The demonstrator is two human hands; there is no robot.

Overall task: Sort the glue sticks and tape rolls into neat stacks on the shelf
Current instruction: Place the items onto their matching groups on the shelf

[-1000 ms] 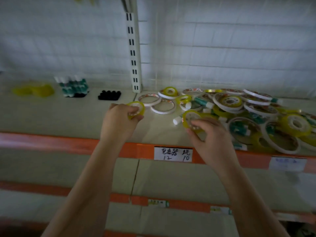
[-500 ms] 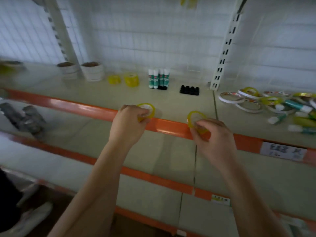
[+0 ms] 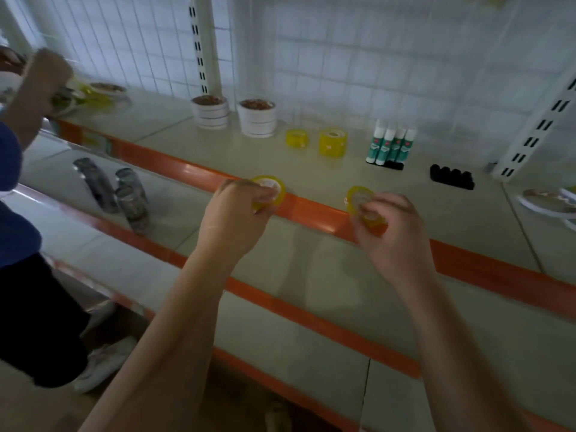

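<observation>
Two small yellow tape rolls are in hand at the front orange edge of the shelf (image 3: 311,157). One yellow tape roll (image 3: 271,189) is pinched by the curled fingers of the left hand (image 3: 232,218); the second yellow roll (image 3: 361,199) is pinched between thumb and fingertips of the right hand (image 3: 394,235). Neither roll has yet been set down.

Handling, as judged: the rolls are expected to be light and stiff, with a smooth outer wrap that may slip. Hold is best taken across the rim, or with one finger through the core, and each roll should be laid flat so the stack sits square.

Counts on the shelf:
- Yellow tape stacks (image 3: 333,142): two, near the back edge, just beside each other.
- White tape stacks (image 3: 258,117): two, left of the yellow ones.
- Glue sticks (image 3: 391,145): four, upright in a row, touching.
- Black holders (image 3: 451,176): one beside the sticks; a second is partly hidden under them.
- Loose flat rolls (image 3: 548,202): at the right edge; the number cannot be told.

Another person's hand (image 3: 46,73) works at the far left end.
</observation>
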